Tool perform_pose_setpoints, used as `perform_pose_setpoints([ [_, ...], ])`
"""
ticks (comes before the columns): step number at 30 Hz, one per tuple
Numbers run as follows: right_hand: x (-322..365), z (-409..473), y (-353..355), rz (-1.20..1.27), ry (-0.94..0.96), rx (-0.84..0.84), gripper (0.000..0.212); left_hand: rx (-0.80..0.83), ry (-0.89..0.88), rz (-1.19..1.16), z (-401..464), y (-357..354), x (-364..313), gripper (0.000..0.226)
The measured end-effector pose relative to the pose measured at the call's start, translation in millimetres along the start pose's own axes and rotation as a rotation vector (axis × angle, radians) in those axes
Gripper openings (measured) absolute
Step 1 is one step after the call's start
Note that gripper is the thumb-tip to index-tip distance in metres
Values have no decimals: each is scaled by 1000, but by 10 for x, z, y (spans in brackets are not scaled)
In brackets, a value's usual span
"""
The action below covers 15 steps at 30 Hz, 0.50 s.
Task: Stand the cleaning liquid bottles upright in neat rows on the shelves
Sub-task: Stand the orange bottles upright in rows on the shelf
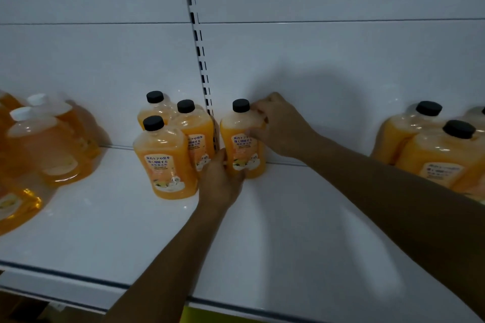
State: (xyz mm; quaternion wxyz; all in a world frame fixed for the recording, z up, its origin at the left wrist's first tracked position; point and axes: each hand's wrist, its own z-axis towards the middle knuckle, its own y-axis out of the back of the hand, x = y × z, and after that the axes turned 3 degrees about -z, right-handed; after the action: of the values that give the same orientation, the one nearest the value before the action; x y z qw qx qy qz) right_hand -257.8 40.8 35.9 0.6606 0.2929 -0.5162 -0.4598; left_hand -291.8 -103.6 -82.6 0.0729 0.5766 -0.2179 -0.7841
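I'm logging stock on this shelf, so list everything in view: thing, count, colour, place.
held bottle: 1, orange with black cap, upright at the back wall, just right of the upright strip
black-cap bottles, middle: 3, orange, upright in a cluster left of the strip
black-cap bottles, right: at least 3, orange, far right, partly cut off
white-cap bottles: at least 2, orange, far left, blurred; more orange bottles at the left edge
shelf: 1, white, under everything
back panel: white, behind the bottles
upright strip: 1, white with dark slots, centre
left hand: grips the held bottle's base
right hand: grips its shoulder
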Motion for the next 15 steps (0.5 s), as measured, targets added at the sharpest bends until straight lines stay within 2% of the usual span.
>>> perform_pose_setpoints([
  [5, -63, -215, 155, -31, 5, 19, 52, 50, 57, -34, -37, -27, -40, 42],
  [10, -254, -444, 488, -99, -19, 47, 54, 103, -15, -4, -113, -287, -218, 42],
  [15, -509, -661, 903, -208, -66, 5, 58, 188, -117, -51, -135, -690, -576, 40],
])
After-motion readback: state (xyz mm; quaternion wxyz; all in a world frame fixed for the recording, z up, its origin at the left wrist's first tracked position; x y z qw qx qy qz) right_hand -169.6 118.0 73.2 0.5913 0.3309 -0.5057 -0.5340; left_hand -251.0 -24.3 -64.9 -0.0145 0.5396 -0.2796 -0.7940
